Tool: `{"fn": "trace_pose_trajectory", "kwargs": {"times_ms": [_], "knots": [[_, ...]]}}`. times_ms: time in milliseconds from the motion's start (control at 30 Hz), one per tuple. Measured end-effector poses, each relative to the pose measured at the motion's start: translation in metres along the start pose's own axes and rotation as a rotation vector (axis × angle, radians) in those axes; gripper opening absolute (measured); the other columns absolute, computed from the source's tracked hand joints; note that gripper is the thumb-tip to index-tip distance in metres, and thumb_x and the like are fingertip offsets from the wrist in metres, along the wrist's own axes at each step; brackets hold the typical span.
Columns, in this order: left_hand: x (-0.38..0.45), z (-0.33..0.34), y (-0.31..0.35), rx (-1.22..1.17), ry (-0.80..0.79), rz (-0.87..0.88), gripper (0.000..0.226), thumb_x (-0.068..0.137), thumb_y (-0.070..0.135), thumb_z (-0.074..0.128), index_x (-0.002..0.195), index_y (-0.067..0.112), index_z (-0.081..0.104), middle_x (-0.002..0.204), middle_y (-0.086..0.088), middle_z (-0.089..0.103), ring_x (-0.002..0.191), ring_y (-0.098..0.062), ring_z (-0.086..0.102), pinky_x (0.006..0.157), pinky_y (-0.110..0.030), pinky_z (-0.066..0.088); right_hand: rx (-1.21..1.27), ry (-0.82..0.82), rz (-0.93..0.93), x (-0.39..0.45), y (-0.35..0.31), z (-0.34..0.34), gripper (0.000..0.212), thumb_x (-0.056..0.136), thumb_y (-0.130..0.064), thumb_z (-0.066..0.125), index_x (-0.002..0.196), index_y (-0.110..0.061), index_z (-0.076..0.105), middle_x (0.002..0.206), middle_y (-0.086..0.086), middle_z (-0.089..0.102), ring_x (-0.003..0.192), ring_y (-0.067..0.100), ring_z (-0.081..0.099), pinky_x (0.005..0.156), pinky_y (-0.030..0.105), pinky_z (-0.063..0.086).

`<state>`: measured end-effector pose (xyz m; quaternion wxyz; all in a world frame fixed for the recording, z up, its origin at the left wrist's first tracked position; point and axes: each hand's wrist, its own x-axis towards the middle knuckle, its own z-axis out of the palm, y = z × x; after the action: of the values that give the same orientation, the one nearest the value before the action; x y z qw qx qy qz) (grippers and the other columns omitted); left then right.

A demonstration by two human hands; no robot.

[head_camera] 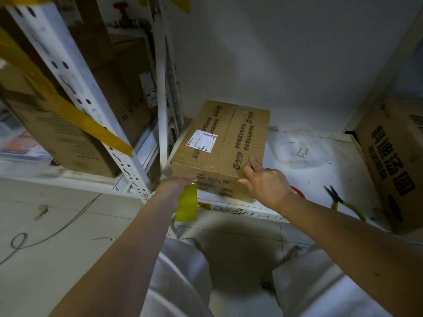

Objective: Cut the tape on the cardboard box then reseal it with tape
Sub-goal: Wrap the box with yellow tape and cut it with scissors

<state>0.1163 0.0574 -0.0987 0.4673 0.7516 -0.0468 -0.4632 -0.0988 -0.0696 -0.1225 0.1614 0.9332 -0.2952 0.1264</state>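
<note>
A closed cardboard box (225, 143) with a white shipping label lies on a low white shelf (338, 179). My right hand (265, 181) rests on the box's near right corner, fingers straight over the top edge and thumb on the front face. At the box's near left corner is my left hand (176, 187), blurred. It holds a strip of yellow tape (187, 203) that hangs down in front of the shelf edge. How its fingers lie on the tape is not clear.
Yellow-handled pliers (343, 203) lie on the shelf to the right, a red ring (297, 191) shows behind my right wrist, and a clear plastic bag with small screws (299, 147) sits further back. A large box (396, 161) stands at right. White metal racking (91, 106) holds boxes at left.
</note>
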Motion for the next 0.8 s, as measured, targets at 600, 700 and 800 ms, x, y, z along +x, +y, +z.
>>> {"fn": "trace_pose_trajectory", "kwargs": {"times_ms": [600,700,800], "knots": [[-0.022,-0.026,0.043,0.391,-0.079,0.200,0.007,0.081,0.017,0.073,0.087,0.014,0.071,0.104,-0.016,0.069,0.100,-0.036,0.064,0.095,-0.052,0.050,0.120,-0.147,-0.002,-0.007,0.019,0.000,0.029,0.095,-0.029,0.055,0.116,-0.008,0.060,0.135,0.013,0.054,0.060,0.026,0.066,0.058,0.035,0.058],[-0.032,-0.023,0.040,0.499,-0.128,0.202,0.008,0.082,0.017,0.071,0.088,0.012,0.075,0.102,-0.012,0.070,0.099,-0.034,0.063,0.096,-0.048,0.050,0.158,-0.174,0.063,-0.009,0.034,-0.007,0.032,0.100,-0.032,0.041,0.127,-0.017,0.050,0.135,0.001,0.049,0.078,0.021,0.067,0.071,0.034,0.058],[-0.045,-0.015,0.042,0.636,-0.186,0.203,0.010,0.085,0.016,0.067,0.090,0.012,0.075,0.098,-0.009,0.069,0.092,-0.026,0.062,0.090,-0.036,0.051,0.159,-0.213,0.147,-0.009,0.041,-0.010,0.036,0.101,-0.031,0.040,0.135,-0.022,0.045,0.134,-0.001,0.046,0.091,0.020,0.064,0.078,0.032,0.056]]}}
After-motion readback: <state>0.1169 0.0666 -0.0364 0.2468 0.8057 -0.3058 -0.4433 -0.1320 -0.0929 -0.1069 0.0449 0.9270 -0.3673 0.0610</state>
